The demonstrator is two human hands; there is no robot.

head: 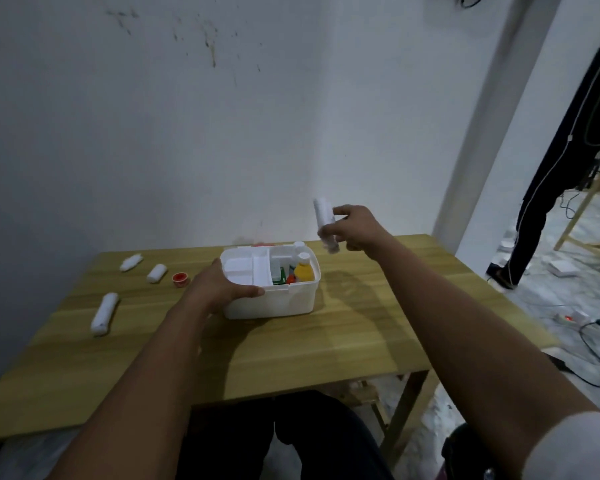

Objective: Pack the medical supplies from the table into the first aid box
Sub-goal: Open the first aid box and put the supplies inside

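Right hand (355,230) pinches roll (324,220) above box (271,303); left hand (222,289) grips box rim. Blurred, loose pinch: roll may drop outside.

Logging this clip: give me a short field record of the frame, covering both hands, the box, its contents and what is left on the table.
left hand: grips the near-left rim of the first aid box
right hand: holds a blurred white roll in the air, right of the box
box state: open, white inner tray on its left side
box contents: yellow bottle, other items unclear
left on table: three white rolls, small red tape roll
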